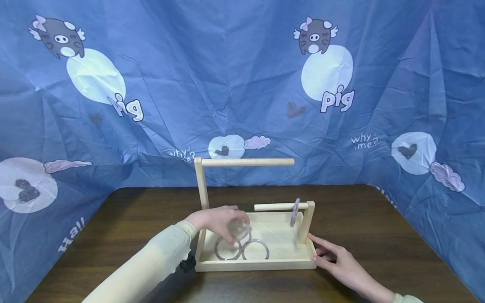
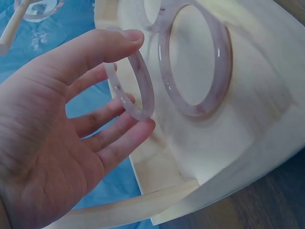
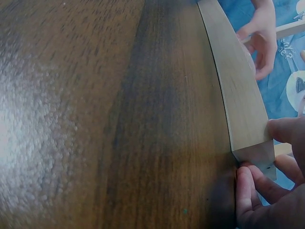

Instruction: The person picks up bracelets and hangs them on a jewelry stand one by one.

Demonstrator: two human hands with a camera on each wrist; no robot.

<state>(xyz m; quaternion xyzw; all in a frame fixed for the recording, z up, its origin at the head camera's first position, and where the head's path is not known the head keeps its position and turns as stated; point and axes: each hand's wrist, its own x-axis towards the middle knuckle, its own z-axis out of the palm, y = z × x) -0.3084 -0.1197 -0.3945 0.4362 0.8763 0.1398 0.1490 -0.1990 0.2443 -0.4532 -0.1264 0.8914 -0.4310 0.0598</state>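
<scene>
My left hand (image 1: pixel 221 222) is over the left part of a wooden tray (image 1: pixel 257 265). Between thumb and fingertips it holds a pale lilac bangle (image 2: pixel 147 93), tilted up on edge. Two more bangles lie on the tray floor below, one on the left (image 1: pixel 228 259) and one nearer the middle (image 1: pixel 268 252). Another bangle (image 1: pixel 294 212) hangs on the short peg (image 1: pixel 274 207) near its post. At the tray's right end, my right hand (image 1: pixel 337 263) grips the front corner, thumb at the top edge and fingers bent against the end wall.
A tall post (image 1: pixel 202 185) at the tray's left carries a long bare peg (image 1: pixel 246 162) pointing right. The short peg's post (image 1: pixel 307 223) stands at the right end. Dark wooden table (image 1: pixel 132 227) surrounds the tray; a blue printed cloth (image 1: pixel 235 84) hangs behind.
</scene>
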